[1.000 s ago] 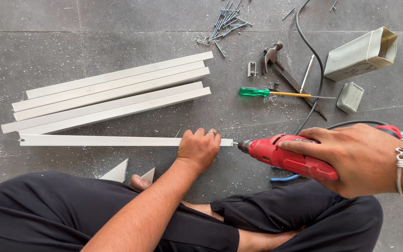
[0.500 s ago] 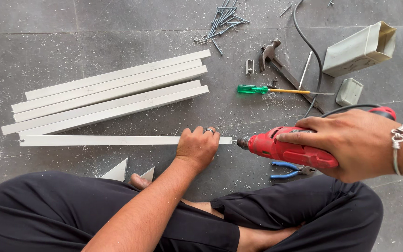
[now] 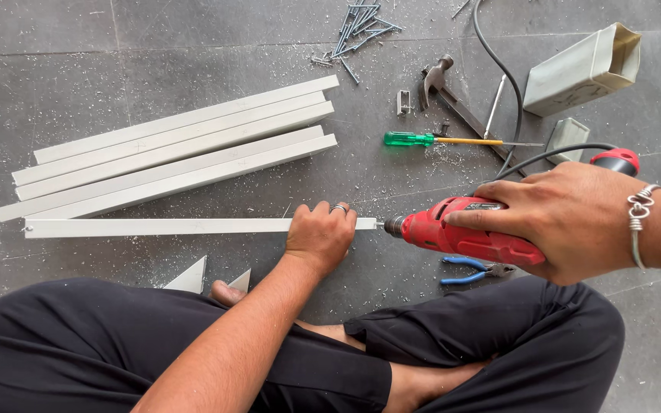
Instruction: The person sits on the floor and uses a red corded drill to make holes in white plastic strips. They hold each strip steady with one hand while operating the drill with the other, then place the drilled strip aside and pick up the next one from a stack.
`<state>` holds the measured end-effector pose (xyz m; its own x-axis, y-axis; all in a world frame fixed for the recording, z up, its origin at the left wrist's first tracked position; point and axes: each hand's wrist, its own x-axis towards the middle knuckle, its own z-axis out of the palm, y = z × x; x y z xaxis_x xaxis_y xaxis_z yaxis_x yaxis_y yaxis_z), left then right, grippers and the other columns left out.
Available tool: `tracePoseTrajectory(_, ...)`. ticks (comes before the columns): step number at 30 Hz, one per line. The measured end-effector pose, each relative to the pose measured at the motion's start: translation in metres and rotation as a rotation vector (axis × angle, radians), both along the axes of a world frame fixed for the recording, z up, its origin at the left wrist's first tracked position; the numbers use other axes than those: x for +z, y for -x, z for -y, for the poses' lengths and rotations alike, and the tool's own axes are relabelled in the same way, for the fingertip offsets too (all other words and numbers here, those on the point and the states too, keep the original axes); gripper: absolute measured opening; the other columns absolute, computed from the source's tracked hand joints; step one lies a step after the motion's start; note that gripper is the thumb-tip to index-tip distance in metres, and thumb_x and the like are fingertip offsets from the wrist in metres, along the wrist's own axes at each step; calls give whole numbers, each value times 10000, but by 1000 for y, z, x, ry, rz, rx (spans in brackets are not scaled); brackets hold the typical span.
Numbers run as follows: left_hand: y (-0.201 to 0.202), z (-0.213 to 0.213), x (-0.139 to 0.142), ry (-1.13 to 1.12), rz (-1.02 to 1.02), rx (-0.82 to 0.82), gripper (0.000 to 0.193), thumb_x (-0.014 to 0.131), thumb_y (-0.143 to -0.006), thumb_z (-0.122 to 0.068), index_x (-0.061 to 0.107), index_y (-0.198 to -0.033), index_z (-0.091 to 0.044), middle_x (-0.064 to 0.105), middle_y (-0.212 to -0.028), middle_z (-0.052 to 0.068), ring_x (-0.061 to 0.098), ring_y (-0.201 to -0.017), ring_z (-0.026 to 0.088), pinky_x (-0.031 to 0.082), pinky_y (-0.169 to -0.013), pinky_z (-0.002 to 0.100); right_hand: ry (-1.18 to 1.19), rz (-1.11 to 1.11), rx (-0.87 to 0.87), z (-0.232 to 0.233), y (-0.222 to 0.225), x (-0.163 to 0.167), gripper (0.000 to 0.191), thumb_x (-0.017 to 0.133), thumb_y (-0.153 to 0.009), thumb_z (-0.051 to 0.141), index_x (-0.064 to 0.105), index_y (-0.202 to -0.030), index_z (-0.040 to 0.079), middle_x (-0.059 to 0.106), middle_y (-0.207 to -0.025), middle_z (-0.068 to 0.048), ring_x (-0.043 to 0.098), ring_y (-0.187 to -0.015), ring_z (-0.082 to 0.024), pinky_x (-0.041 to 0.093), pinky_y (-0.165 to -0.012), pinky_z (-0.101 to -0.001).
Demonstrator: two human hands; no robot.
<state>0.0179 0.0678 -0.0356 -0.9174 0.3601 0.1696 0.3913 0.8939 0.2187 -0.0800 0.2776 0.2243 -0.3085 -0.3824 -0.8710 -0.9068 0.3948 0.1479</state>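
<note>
Fingers (image 3: 323,213) of the left hand (image 3: 320,237) are curled down over a single white strip (image 3: 158,227), pinning it flat to the grey floor (image 3: 55,84) close to its right end; one finger carries a ring. Right hand (image 3: 571,218), with a metal bangle at the wrist, is wrapped closed around the body of a red power drill (image 3: 464,232), whose nose points left and meets the end of the strip; the bit itself is too small to make out and appears to touch the strip's end face. A black cord (image 3: 510,84) runs from the drill's rear across the floor. Just beyond the held strip lies a stack of similar white strips (image 3: 174,149), slightly angled. Farther off lie a green-handled screwdriver (image 3: 437,140), a hammer (image 3: 445,88), a heap of nails (image 3: 361,27) and a pale rectangular box section (image 3: 583,69). Blue-handled pliers (image 3: 472,271) rest beneath the drill, beside the person's crossed legs in dark trousers (image 3: 483,336).
</note>
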Motion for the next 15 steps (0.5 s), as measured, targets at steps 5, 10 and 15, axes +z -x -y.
tracePoseTrajectory(5,2,0,1,-5,-6,6,175,775,-676,-168,672,-818,-166,675,-817,-40,667,-728,176,456,-548,371,-41,-8,16,8,0,5,1030,871,-681,354,321,-1551,368,475,-1510,-68,694,-1071,-260,618,-833,-390)
tracePoseTrajectory(10,2,-1,1,16,35,-4,169,782,-689,-168,670,-815,-165,675,-819,-37,666,-723,177,456,-546,372,-75,9,29,10,0,6,1087,872,-676,331,274,-1580,399,470,-1513,-76,690,-1072,-271,612,-850,-391)
tracePoseTrajectory(15,3,-2,0,0,20,0,176,781,-675,-163,673,-814,-162,679,-820,-36,670,-720,175,455,-545,374,6,32,34,4,-2,3,1126,852,-655,277,252,-1598,413,468,-1521,-119,703,-1035,-285,614,-831,-405)
